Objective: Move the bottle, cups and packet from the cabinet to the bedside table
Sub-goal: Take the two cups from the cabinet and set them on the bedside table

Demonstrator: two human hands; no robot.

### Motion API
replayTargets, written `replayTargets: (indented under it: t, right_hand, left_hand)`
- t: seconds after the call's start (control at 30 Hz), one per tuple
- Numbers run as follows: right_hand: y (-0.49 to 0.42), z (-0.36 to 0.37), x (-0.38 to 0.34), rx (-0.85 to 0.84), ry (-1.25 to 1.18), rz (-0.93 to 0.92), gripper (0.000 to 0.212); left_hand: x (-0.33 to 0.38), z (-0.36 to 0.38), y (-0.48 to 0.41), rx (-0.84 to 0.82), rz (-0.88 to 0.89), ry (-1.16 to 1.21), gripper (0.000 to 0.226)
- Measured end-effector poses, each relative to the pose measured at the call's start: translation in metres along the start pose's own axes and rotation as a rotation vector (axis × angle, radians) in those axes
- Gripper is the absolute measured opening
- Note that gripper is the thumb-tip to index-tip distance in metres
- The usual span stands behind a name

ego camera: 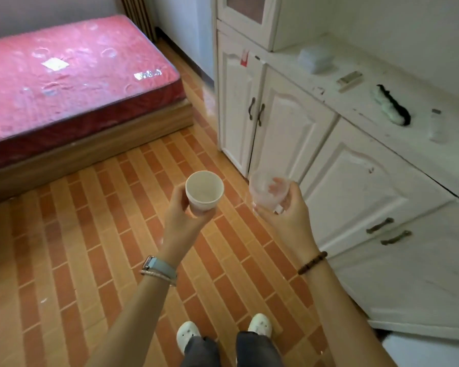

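My left hand (182,211) grips a white paper cup (204,190) upright over the tiled floor. My right hand (282,210) grips a clear plastic cup (266,190), my fingers showing through its wall. Both cups are held in front of me, left of the white cabinet (355,144). On the cabinet top stand a clear bottle (438,127) at the right and a pale packet (314,58) further back. The bedside table is not in view.
A bed with a red plastic-wrapped mattress (72,83) fills the upper left. A small box (349,79) and a green-and-black duster (392,104) lie on the cabinet top. Orange tiled floor (90,247) stretches between bed and cabinet; my feet show at the bottom.
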State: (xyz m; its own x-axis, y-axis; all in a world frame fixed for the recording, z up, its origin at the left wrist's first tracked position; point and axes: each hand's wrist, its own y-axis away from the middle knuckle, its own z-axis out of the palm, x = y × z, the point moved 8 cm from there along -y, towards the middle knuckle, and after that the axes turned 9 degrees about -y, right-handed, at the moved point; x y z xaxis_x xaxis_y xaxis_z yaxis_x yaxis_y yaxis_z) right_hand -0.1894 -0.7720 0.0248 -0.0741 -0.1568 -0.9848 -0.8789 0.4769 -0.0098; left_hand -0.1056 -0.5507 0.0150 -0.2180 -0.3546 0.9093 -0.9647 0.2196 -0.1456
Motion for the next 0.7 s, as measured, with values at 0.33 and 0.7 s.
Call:
replayTargets:
  t: [0.33,0.7]
  right_hand:
    - [-0.003,0.218,-0.033,-0.301,0.004,-0.039,0.064]
    - [0.006,0.42,-0.07,-0.617,-0.014,-0.164,0.068]
  left_hand:
    - [-0.087,-0.186,0.004,0.28,-0.144,0.038,0.064]
    - [-0.152,-0.337,0.036,0.604,-0.291,-0.047,0.069]
